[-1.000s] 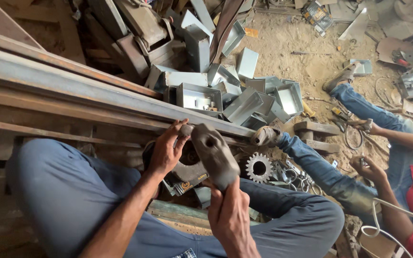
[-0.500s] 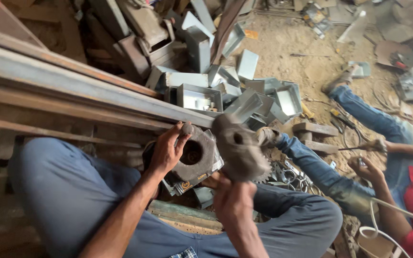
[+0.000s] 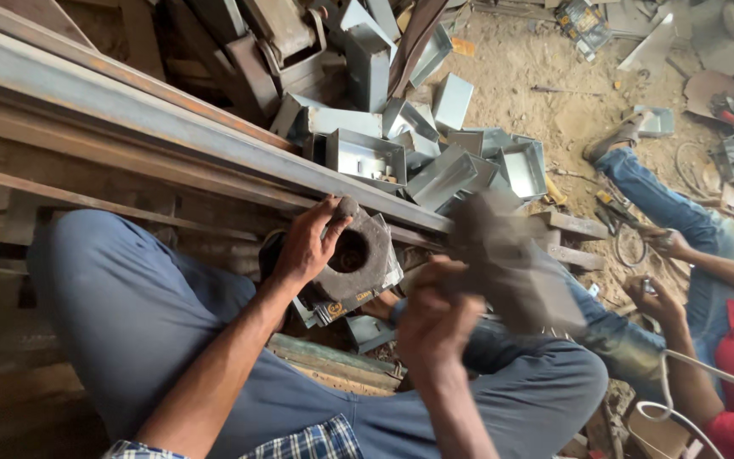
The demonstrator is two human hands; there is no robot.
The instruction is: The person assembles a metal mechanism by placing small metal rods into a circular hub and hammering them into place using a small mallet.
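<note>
While our left hand grips the thick metal ring at 12 o'clock of our lap to keep it steady, our right hand is wrapped tight around a blurry heavy hammer at 3 o'clock of the ring.

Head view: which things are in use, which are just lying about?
In use: left hand steadying a round metal die block; right hand gripping a blurred hammer.

Lying about: sheet-metal boxes, steel beam, another person's hands at right, with a white cable.
</note>
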